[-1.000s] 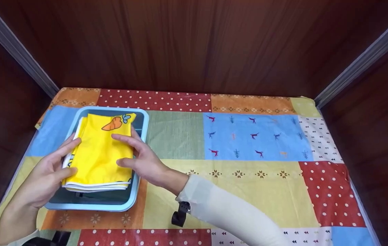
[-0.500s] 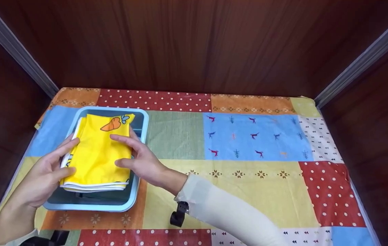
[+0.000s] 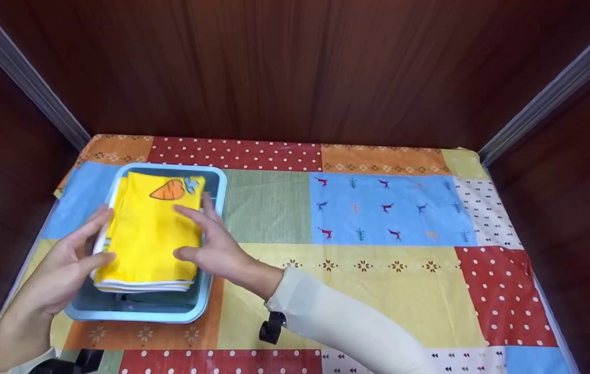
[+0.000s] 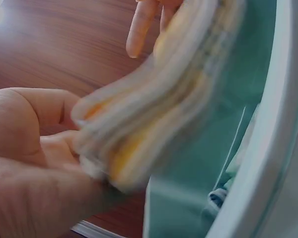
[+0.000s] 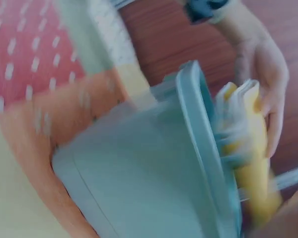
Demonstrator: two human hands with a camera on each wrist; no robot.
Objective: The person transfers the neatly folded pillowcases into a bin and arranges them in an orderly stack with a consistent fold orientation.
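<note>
Several layers of folded yellow cloth [image 3: 154,228], white along the edges and printed with an orange carrot, lie over the light blue bin [image 3: 139,315]. At their left side my left hand [image 3: 68,259] holds the edge, thumb on top. My right hand [image 3: 217,244] grips the other side, thumb and forefinger over the top face, the rest partly hidden behind it. In the left wrist view the stacked edges of the cloth [image 4: 154,109] are blurred. The right wrist view has the cloth [image 5: 251,139] standing above the bin rim [image 5: 196,124].
A patchwork tablecloth [image 3: 367,296] covers the table and stretches right of the bin. Dark wood panels [image 3: 295,67] stand at the back and both sides. A small dark blue and white item [image 4: 218,197] shows inside the bin in the left wrist view.
The folded cloth first slides slightly left, then its right edge shifts back right and its top face flattens. My left forefinger has drawn off the top face toward the side. The bin stays put.
</note>
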